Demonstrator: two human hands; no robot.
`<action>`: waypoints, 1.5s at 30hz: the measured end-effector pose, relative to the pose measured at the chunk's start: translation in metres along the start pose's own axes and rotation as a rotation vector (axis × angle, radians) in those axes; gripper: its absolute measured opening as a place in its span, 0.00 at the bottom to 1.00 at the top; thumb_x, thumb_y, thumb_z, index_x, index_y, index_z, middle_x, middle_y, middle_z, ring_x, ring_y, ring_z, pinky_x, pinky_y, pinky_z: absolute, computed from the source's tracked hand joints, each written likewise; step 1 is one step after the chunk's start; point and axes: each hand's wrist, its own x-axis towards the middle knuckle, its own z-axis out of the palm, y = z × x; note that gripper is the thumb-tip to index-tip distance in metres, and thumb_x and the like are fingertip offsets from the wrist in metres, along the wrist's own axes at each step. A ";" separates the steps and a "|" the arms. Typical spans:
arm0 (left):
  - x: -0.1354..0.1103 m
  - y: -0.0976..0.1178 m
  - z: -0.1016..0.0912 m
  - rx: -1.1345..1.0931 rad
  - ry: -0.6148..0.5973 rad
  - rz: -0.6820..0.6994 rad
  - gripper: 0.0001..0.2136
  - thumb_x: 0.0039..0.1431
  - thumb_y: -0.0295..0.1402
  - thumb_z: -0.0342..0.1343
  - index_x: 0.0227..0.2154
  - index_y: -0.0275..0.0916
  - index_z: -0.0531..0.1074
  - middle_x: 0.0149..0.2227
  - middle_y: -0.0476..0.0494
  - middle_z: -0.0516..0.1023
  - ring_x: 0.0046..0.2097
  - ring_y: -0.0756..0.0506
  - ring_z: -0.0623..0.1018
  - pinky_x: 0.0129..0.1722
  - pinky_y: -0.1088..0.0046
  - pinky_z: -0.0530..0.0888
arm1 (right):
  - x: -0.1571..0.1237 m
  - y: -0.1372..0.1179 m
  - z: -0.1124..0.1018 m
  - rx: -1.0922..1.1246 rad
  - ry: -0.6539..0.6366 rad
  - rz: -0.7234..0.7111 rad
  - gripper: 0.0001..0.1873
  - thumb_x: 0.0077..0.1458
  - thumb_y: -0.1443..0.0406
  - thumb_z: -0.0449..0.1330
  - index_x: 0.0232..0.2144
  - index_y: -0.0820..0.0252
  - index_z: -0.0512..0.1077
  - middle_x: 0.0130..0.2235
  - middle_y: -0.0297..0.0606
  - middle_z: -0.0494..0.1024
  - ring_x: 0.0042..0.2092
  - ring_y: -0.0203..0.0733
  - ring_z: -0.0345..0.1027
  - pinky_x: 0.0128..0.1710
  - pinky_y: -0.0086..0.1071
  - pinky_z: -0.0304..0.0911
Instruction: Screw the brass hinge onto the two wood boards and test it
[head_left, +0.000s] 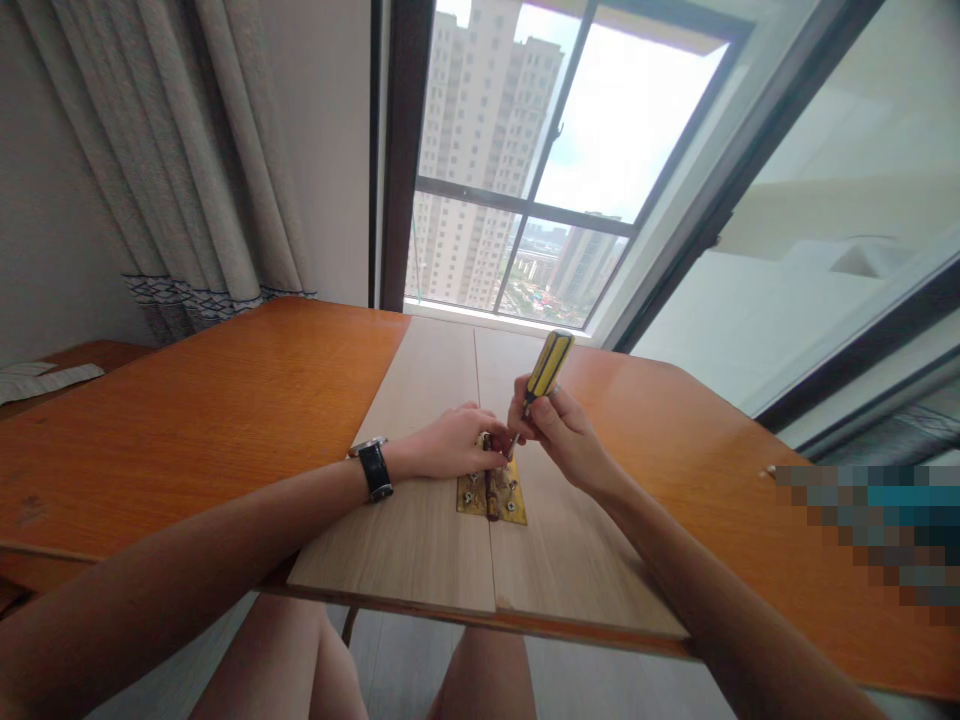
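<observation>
A worn brass hinge (492,500) lies flat across the seam between two pale wooden boards (420,560). Screws show in several of its holes. My right hand (559,425) grips a screwdriver (549,365) with a yellow and black handle, held tilted with its shaft pointing down at the hinge's right leaf. Its tip is partly hidden by my fingers. My left hand (461,440), with a black-strapped watch on the wrist, rests over the upper left of the hinge. Its fingers are bent together near the screwdriver tip; what they pinch, if anything, is hidden.
The boards lie on an orange-brown wooden table (225,430), whose front edge is close to my legs. A window (525,200) stands beyond the table, with a grey curtain (187,150) at the left. A blurred-out patch (885,530) covers something at the right.
</observation>
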 end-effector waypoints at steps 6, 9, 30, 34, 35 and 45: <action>-0.003 0.003 -0.002 0.024 0.008 -0.018 0.10 0.56 0.26 0.57 0.39 0.40 0.79 0.35 0.47 0.78 0.43 0.45 0.73 0.45 0.73 0.69 | -0.002 0.000 0.000 -0.003 -0.004 -0.010 0.19 0.61 0.46 0.54 0.37 0.55 0.65 0.24 0.29 0.61 0.26 0.37 0.57 0.29 0.32 0.58; -0.003 0.002 -0.003 -0.002 -0.001 0.001 0.08 0.57 0.31 0.59 0.40 0.39 0.79 0.36 0.46 0.79 0.44 0.44 0.74 0.47 0.72 0.69 | -0.002 0.002 0.000 0.033 -0.010 -0.018 0.18 0.61 0.47 0.54 0.38 0.54 0.65 0.24 0.28 0.62 0.26 0.36 0.56 0.28 0.32 0.57; 0.003 -0.007 0.002 -0.163 0.095 0.062 0.07 0.57 0.31 0.63 0.25 0.35 0.75 0.31 0.48 0.77 0.36 0.48 0.75 0.39 0.76 0.70 | 0.011 -0.040 -0.001 -0.350 -0.056 -0.028 0.12 0.62 0.55 0.57 0.39 0.56 0.62 0.37 0.38 0.76 0.39 0.42 0.70 0.41 0.38 0.67; 0.002 -0.005 0.000 -0.108 0.090 0.073 0.06 0.58 0.32 0.62 0.27 0.35 0.77 0.31 0.47 0.77 0.36 0.48 0.75 0.38 0.75 0.69 | 0.031 -0.100 -0.014 -0.476 -0.127 -0.077 0.20 0.63 0.60 0.57 0.55 0.51 0.58 0.41 0.36 0.76 0.36 0.41 0.75 0.37 0.39 0.71; 0.002 -0.005 0.000 -0.107 0.089 0.073 0.06 0.58 0.32 0.62 0.28 0.35 0.77 0.31 0.47 0.77 0.35 0.48 0.75 0.38 0.75 0.68 | 0.036 -0.115 -0.018 -0.567 -0.150 -0.101 0.22 0.63 0.60 0.57 0.57 0.50 0.58 0.42 0.37 0.76 0.38 0.43 0.76 0.39 0.39 0.72; -0.001 -0.004 -0.001 -0.094 0.081 0.084 0.06 0.59 0.30 0.61 0.28 0.35 0.77 0.31 0.47 0.78 0.36 0.49 0.75 0.37 0.76 0.68 | 0.059 -0.150 -0.030 -1.203 -0.758 -0.222 0.14 0.62 0.71 0.54 0.43 0.59 0.78 0.43 0.42 0.81 0.41 0.40 0.77 0.41 0.32 0.71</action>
